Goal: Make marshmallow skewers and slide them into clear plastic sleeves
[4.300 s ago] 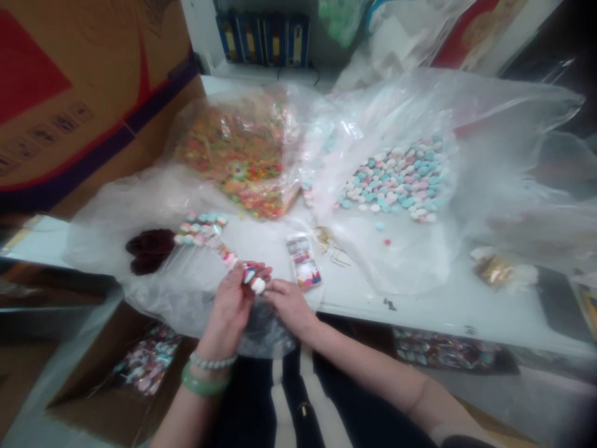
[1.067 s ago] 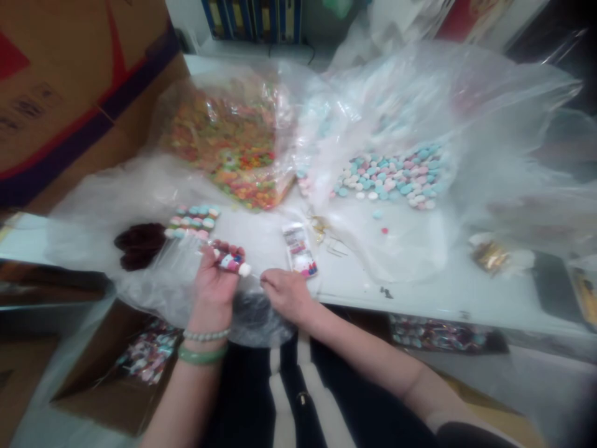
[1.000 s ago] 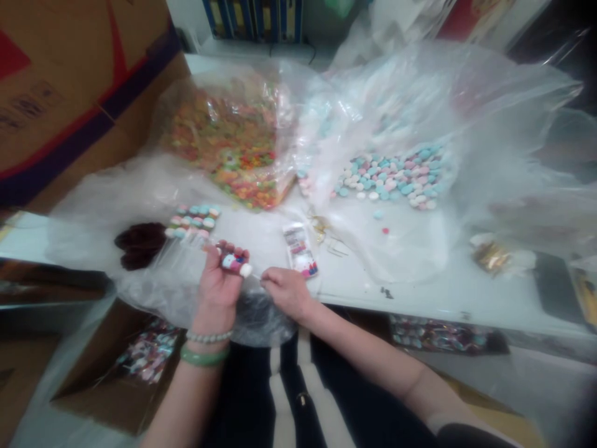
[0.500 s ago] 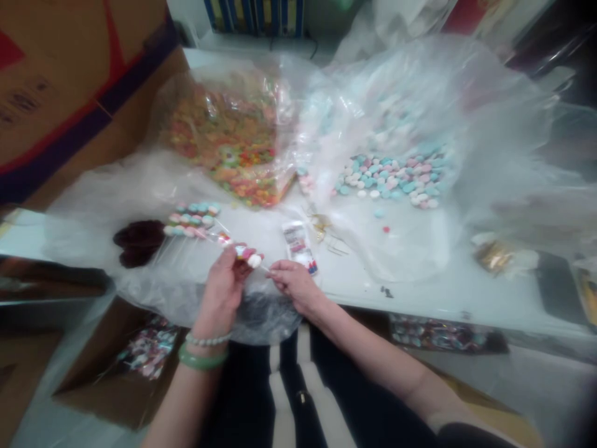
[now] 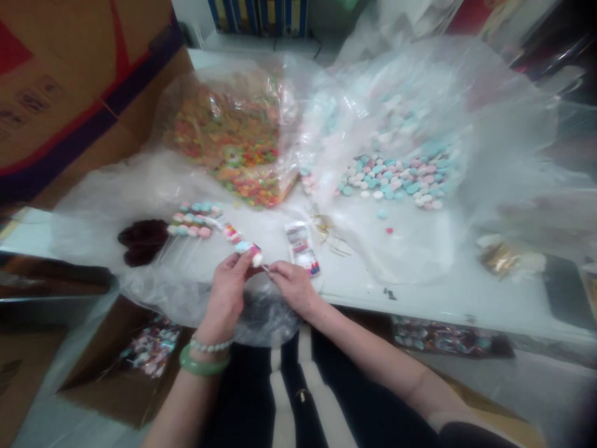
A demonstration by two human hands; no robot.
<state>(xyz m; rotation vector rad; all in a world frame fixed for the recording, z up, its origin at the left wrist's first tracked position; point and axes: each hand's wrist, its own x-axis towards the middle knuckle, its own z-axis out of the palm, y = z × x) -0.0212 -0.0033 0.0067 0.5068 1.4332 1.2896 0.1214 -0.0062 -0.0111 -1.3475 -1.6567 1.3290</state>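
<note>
My left hand [image 5: 227,289], fingers closed, pinches a candy skewer [image 5: 245,247] in a clear printed wrapper. Pink, white and pale blue pieces show along it, and it slants up to the left. At its lower end, my right hand [image 5: 293,285] is closed on the thin white stick [image 5: 265,268]; whether a tie is also between those fingers is too small to tell. Several unwrapped candy skewers [image 5: 193,219] lie in rows to the left. Just beyond my right hand sits a pile of printed wrappers [image 5: 298,239], with gold twist ties [image 5: 334,241] beside it.
Behind lie a clear bag of orange and green gummies [image 5: 228,134] and a bag of pastel candies [image 5: 396,177]. A dark red object [image 5: 142,241] is at left. A large carton [image 5: 69,106] stands back left; an open box [image 5: 107,367] of wrapped candies is below.
My left fingers have slid down the skewer toward the stick end, uncovering more of the wrapped candy. My right hand stays at the stick. The view has shifted slightly.
</note>
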